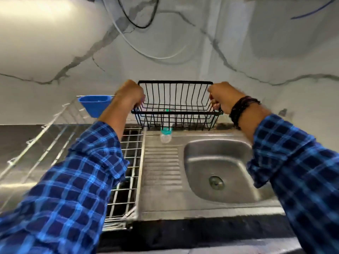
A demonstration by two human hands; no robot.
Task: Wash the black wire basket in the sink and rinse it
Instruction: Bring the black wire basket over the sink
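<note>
Between the two grips, left hand point(130, 95) and right hand point(222, 99) each clenched an end of the black wire basket point(176, 105), held above the tabletop; lowering it level toward the steel sink basin point(200, 173) below the right grip looked wisest.

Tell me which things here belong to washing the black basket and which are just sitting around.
Part of the job:
black wire basket, held at its ends by the left hand and right hand
sink, its bowl empty

Just lying about:
clear bottle behind the drainboard
silver wire rack beside the sink
blue tub hanging on the rack
cables on the wall
</note>
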